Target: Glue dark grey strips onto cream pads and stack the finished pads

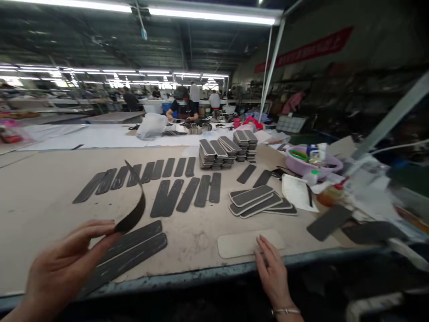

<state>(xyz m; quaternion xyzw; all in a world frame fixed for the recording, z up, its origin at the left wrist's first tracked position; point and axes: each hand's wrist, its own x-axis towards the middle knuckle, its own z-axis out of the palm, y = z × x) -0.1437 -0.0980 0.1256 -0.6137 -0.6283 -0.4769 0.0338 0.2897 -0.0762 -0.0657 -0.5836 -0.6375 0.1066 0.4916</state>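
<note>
At the lower left, my left hand [67, 264] pinches one end of a dark flexible strip [136, 210], which curves up above the table. Under and beside that hand lie dark strips [137, 248] with shiny smears. My right hand [273, 270] rests at the table's front edge, its fingers extended onto a pale rounded-end panel [234, 245]; nothing is gripped in it. Beyond the panel sits a loose pile of dark panels with light edges [254, 195]. Two rows of dark strips [167, 197] lie spread across the middle of the table.
Neat stacks of light-edged panels [214, 154] stand farther back. On the right are a purple basin [330, 166], a bottle of amber liquid [330, 194], white paper [296, 190] and a dark sheet [330, 222]. A person [183, 107] works across the table. A metal post [272, 62] rises behind.
</note>
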